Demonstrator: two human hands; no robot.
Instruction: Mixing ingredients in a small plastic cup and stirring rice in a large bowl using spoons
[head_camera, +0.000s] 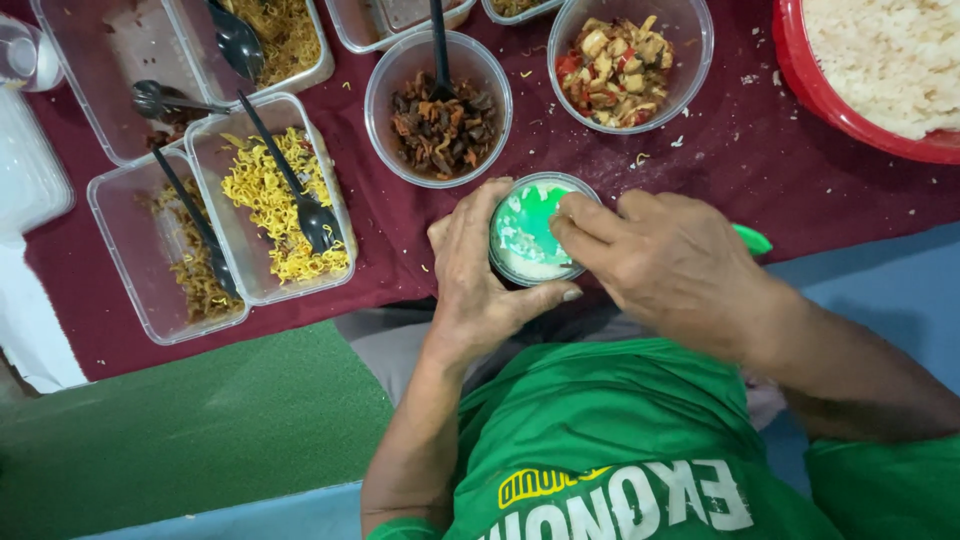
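A small round clear cup (527, 235) with white rice and a green spoon inside stands at the near edge of the maroon cloth (760, 160). My left hand (480, 275) wraps around its left and near side. My right hand (670, 265) comes in from the right, fingers pressing on the green spoon in the cup; the spoon's handle tip (752, 240) sticks out behind my hand.
Round bowls hold dark fried bits (440, 120) and a chunky red-and-tan dish (620, 65). A red basin of rice (880, 70) is at the top right. Rectangular tubs of yellow noodles (280, 200) with black spoons sit left. A green mat (190, 420) lies below.
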